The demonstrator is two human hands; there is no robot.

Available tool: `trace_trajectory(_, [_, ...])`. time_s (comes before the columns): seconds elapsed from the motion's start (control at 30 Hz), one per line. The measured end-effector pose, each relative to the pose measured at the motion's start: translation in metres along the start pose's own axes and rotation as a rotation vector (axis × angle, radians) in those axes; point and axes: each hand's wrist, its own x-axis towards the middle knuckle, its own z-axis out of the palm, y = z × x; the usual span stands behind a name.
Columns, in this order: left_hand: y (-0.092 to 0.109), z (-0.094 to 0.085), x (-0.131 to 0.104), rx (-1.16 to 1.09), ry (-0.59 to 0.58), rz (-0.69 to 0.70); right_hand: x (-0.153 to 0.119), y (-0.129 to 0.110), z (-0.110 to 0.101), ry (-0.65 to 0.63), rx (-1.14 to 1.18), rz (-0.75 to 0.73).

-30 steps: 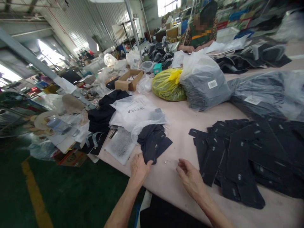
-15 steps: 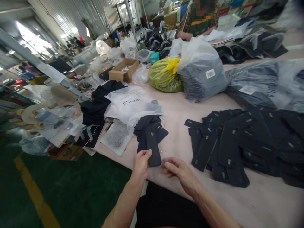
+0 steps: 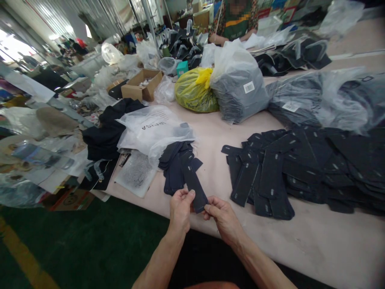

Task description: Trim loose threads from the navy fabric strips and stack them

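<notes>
A dark fabric strip [image 3: 195,186] with a rounded near end lies between my two hands. My left hand [image 3: 181,206] is closed on its left edge, thumb on top. At the strip's lower right corner, my right hand [image 3: 221,214] pinches the edge between thumb and fingers. Just beyond it, a small pile of similar dark strips [image 3: 174,172] lies partly under a white printed plastic bag [image 3: 155,128]. To the right spreads a large heap of dark strips [image 3: 273,172], many with small pale slits or marks.
A whitish board [image 3: 136,174] lies left of the small pile. Behind are a yellow bag [image 3: 195,92], a filled clear bag [image 3: 240,88] and a cardboard box [image 3: 141,86]. Across the pinkish table [image 3: 207,132] sits another person [image 3: 236,24]. Green floor [image 3: 120,241] shows at left.
My right hand has moved left and now grips the strip's near corner; before, it was apart from it. The strip is tilted slightly more. The whole view has shifted.
</notes>
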Motion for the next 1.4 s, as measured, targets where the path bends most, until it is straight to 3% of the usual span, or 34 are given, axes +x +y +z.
trace_trajectory(0.13, [0.002,-0.008,-0.004,0.501,0.106,0.502,-0.002,0.005,-0.004,-0.012,0.039,-0.013])
trace_trajectory(0.23, [0.009,-0.014,-0.011,0.807,-0.067,0.813,-0.003,0.005,-0.006,-0.011,0.012,-0.051])
trace_trajectory(0.33, [0.012,-0.018,-0.018,0.895,-0.261,0.904,-0.003,0.003,-0.007,-0.011,-0.037,-0.091])
trace_trajectory(0.4, [0.011,-0.020,-0.021,0.919,-0.321,0.933,-0.003,0.002,-0.007,-0.004,-0.060,-0.109])
trace_trajectory(0.73, [0.018,-0.024,-0.021,1.122,-0.419,1.134,-0.009,-0.004,-0.004,0.003,-0.339,-0.150])
trace_trajectory(0.83, [0.013,-0.022,-0.023,1.174,-0.399,1.158,-0.009,-0.004,-0.002,0.008,-0.364,-0.182])
trace_trajectory(1.0, [-0.007,-0.015,-0.020,1.153,-0.230,1.128,-0.006,-0.001,-0.002,0.037,-0.358,-0.150])
trace_trajectory(1.07, [-0.009,-0.015,-0.013,1.068,-0.124,1.035,-0.006,0.002,-0.002,0.035,-0.323,-0.109])
trace_trajectory(1.13, [-0.005,-0.021,-0.001,0.954,0.025,0.858,-0.007,0.005,-0.002,0.041,-0.270,-0.069])
trace_trajectory(1.23, [0.009,-0.049,0.018,0.733,0.201,0.622,-0.008,0.007,-0.010,0.064,-0.214,-0.051])
trace_trajectory(1.3, [0.017,-0.078,0.027,0.635,0.279,0.597,-0.007,0.004,-0.020,0.081,-0.186,-0.075])
trace_trajectory(1.4, [0.025,-0.124,0.033,0.727,0.451,0.565,-0.004,-0.007,-0.043,0.154,-0.101,-0.146])
